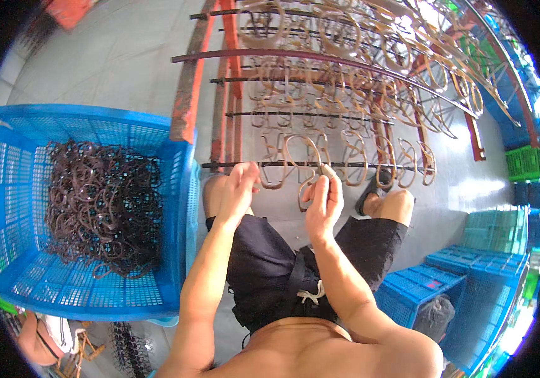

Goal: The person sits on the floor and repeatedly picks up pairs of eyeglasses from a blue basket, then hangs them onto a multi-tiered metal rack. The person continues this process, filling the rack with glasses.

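My right hand (pixel 322 198) pinches a tan curved frame piece (pixel 304 138) between thumb and fingers, just in front of a black rod (pixel 241 165). To its left, my left hand (pixel 240 189) is raised by the rod's left end; its fingers are bunched, and whether it holds anything is hard to tell. Several similar looped frame pieces (pixel 356 158) hang along that rod, beyond and to the right of my hands. A large blue plastic basket (pixel 182 264) stands to my left, with a heap of dark brown curved pieces (pixel 104 208) in it.
An orange-painted metal rack (pixel 188 94) stands before me, its upper rods full of tan loops. Blue plastic crates (pixel 482 302) and a dark plastic bag (pixel 434 314) are at the lower right. Part of another person (pixel 38 338) shows at the lower left.
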